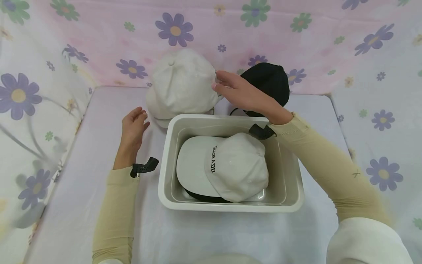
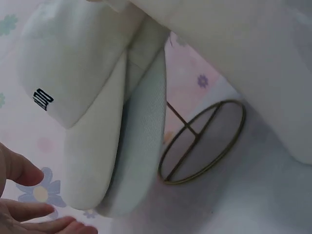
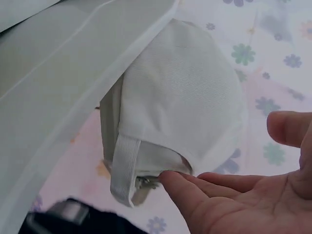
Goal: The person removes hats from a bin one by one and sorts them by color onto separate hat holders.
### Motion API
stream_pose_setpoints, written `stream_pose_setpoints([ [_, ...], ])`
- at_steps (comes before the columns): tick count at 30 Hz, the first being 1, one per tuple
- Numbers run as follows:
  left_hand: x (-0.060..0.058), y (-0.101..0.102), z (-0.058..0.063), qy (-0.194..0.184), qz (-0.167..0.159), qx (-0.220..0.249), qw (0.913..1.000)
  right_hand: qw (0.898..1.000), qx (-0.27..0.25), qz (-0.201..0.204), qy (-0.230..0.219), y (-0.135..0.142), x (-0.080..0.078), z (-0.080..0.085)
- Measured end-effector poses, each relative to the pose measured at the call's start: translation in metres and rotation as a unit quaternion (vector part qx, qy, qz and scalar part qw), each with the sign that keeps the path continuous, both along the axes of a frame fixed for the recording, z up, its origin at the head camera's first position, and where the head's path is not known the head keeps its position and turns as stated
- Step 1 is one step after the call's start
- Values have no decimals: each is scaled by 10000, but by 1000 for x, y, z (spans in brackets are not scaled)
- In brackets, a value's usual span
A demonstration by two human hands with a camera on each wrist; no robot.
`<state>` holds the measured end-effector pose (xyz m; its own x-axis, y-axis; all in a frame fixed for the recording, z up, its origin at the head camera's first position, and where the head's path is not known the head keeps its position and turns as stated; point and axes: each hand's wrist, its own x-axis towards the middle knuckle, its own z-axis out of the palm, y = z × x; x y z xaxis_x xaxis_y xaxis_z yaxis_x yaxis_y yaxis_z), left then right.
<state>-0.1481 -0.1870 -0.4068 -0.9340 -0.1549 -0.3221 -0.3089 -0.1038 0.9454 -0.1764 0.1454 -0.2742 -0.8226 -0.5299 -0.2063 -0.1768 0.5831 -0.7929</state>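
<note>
White baseball caps (image 1: 184,82), one over another, stand behind the tub; the left wrist view shows two brims (image 2: 95,161) and dark lettering. My left hand (image 1: 133,126) is just left of them, fingers loosely bent and holding nothing. To their right is my right hand (image 1: 239,91), fingers extended. In the right wrist view its fingertips (image 3: 170,183) reach the back opening of the cap (image 3: 180,92), by the strap and buckle; whether they touch cannot be told. Inside the tub (image 1: 230,208) lies a white cap (image 1: 237,165) with dark lettering, over a dark brim.
A black cap (image 1: 268,82) stands behind the tub's right end, partly hidden by my right forearm. Below the white caps, a brass-coloured wire stand with an oval base (image 2: 239,126) shows. Flowered cloth (image 1: 204,22) hangs behind and at both sides of the table.
</note>
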Motion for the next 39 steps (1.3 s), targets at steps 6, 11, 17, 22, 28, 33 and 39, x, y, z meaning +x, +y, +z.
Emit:
stream_pose_setpoints([
  [6,-8,-4,-6,-238,73,324,9992,9986,30,-416,-321,-9,-16,-2],
  [11,-19,-15,-12,-687,487,1971,9768,9957,-175,-716,-552,-9,-23,-2],
  [17,-27,-22,-18,-685,532,2476,9650,9947,-369,-770,-575,-10,-24,-4],
  [22,-28,-23,-16,-381,492,2459,9673,9922,-531,-813,-782,-9,-24,-1],
  [28,-23,-28,-6,-201,410,2436,9688,9897,-465,-854,-1055,-7,-23,3],
  [33,-26,-30,-1,-104,213,2661,9637,9861,-564,-993,-1211,-5,-19,6],
  [39,-33,-23,0,24,-41,2975,9547,9832,-607,-1209,-1222,-8,-20,8],
])
